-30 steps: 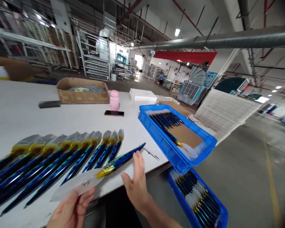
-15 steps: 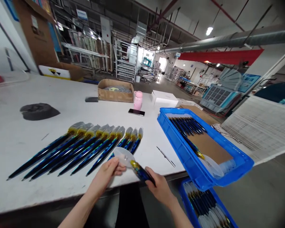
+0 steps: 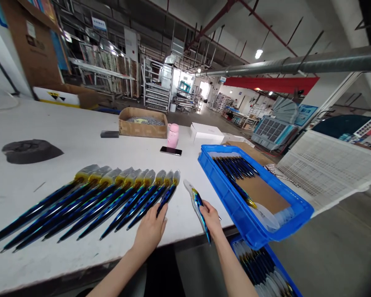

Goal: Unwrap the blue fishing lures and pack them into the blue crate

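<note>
My right hand (image 3: 210, 218) is closed round a shiny dark blue fishing lure (image 3: 199, 203) with a yellowish head and a pale clear lip, held low over the table, its lip pointing away from me. To its left, several similar lures (image 3: 123, 194) lie side by side in a slanting row, clear lips at the far end. My left hand (image 3: 151, 230) has its fingers closed about the tail part of the rightmost lure (image 3: 170, 192) in that row. A slim metal tool is mostly hidden behind my right hand.
A blue crate (image 3: 225, 198) with more lures and cardboard stands at the right; another blue crate (image 3: 284, 264) sits lower down. Farther back are a phone (image 3: 171, 151), a pink bottle (image 3: 172, 136), a cardboard box (image 3: 142, 130), a white box (image 3: 206, 133) and a dark grey lump (image 3: 31, 152).
My left hand has left the clear lip of the held lure and moved to the row's rightmost lure. The right hand has turned its lure lip-away. The view has shifted slightly right.
</note>
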Demonstrator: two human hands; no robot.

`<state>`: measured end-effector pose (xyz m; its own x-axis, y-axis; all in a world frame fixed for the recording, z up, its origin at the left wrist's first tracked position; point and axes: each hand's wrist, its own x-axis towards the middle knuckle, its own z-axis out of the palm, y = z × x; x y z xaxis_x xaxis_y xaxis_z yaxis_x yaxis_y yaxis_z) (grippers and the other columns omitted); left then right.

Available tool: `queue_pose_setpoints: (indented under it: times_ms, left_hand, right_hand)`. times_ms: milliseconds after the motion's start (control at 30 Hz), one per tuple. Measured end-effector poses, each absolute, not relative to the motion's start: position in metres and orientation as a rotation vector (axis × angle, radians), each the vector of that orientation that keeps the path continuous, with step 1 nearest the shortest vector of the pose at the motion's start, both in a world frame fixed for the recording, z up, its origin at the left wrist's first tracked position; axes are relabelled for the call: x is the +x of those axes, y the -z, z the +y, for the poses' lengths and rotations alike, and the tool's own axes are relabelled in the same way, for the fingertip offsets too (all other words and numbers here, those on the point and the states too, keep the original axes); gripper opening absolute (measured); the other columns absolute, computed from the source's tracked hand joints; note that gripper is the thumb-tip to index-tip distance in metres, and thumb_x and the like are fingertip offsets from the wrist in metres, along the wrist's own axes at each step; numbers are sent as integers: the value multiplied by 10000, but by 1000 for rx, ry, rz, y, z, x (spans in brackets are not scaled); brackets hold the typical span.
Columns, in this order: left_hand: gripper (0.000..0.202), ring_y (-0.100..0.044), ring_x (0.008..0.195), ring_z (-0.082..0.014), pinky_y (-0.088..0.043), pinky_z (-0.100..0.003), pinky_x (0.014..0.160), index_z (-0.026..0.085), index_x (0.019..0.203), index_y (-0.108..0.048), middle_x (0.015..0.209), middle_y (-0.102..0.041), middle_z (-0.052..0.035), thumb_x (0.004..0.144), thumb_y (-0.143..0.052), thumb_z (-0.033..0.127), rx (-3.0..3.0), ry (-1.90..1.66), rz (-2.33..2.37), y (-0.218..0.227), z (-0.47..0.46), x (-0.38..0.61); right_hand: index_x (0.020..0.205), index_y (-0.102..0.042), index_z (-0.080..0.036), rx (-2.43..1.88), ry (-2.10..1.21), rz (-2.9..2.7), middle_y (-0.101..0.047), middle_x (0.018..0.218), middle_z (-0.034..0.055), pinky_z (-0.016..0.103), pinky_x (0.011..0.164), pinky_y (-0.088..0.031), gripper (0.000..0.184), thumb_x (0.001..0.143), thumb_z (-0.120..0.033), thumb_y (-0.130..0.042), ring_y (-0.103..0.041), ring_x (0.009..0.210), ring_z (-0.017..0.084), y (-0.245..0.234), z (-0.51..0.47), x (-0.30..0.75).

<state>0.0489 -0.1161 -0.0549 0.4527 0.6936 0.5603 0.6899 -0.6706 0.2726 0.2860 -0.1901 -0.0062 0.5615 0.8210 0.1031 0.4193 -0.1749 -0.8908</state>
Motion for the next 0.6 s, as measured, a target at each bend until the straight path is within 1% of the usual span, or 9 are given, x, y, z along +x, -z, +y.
queue_pose_setpoints:
  times_ms: [100,167,233,300,367,433,500,533,600]
  left_hand:
    - [474,-599,1077,-301,-514,-434,882,147,1335,-545,1283,-566,-199,882,-405,117,2596,-952,1289,51,-102,48]
    - [504,-605,1069,-282,-500,-437,922,138,1332,-549,1247,-597,-178,861,-374,92,2456,-963,1230,46,-93,47]
    - [485,-597,1116,-287,-477,-450,982,105,1319,-555,1230,-615,-179,870,-379,153,2167,-1007,1209,43,-91,44]
    - [486,-583,1178,-287,-456,-451,1032,94,1318,-548,1268,-614,-172,879,-410,250,1779,-1040,1210,41,-96,38]
    - [503,-550,1245,-274,-431,-434,1075,123,1337,-530,1338,-590,-139,883,-440,321,1493,-1069,1177,44,-111,28]
    - [513,-502,1302,-269,-410,-426,1102,165,1361,-508,1395,-555,-104,895,-465,375,1409,-1122,1133,49,-132,16]
    - [499,-491,1312,-280,-428,-441,1091,208,1371,-498,1403,-546,-89,908,-483,393,1492,-1198,1117,56,-156,5]
    - [487,-505,1296,-288,-450,-453,1073,228,1377,-490,1387,-554,-91,913,-489,377,1563,-1255,1116,59,-169,2]
    - [490,-544,1249,-296,-496,-469,1024,286,1410,-451,1344,-568,-101,921,-486,299,1727,-1399,1088,64,-194,1]
  right_hand:
    - [1129,-670,-154,-1870,-393,-1085,-748,1003,84,354,876,-519,403,810,-358,-533,-684,961,246,0,-170,299]
    - [1115,-675,-161,-1937,-314,-1140,-745,978,89,355,863,-507,365,835,-328,-509,-681,933,248,-3,-161,300]
    - [1124,-673,-164,-2003,-246,-1201,-741,928,95,372,844,-498,350,848,-298,-505,-681,901,265,-5,-158,295]
    - [1160,-662,-170,-2050,-190,-1264,-735,924,103,395,860,-483,360,833,-249,-533,-673,918,284,-6,-157,287]
    - [1181,-655,-173,-2065,-152,-1327,-726,970,117,423,924,-454,398,793,-181,-569,-651,981,297,-6,-158,276]
    - [1181,-656,-159,-2048,-133,-1376,-705,1057,141,462,1017,-395,430,759,-129,-580,-610,1075,310,-7,-160,263]
    - [1218,-630,-145,-2019,-112,-1411,-660,1181,163,490,1090,-329,449,772,-146,-578,-545,1188,319,-10,-164,245]
    - [1258,-598,-144,-1983,-130,-1425,-631,1243,166,484,1103,-325,460,801,-185,-568,-521,1228,310,-13,-167,233]
    - [1360,-496,-161,-1774,-366,-1429,-584,1323,151,451,1074,-391,507,878,-316,-522,-522,1249,277,-18,-175,203]
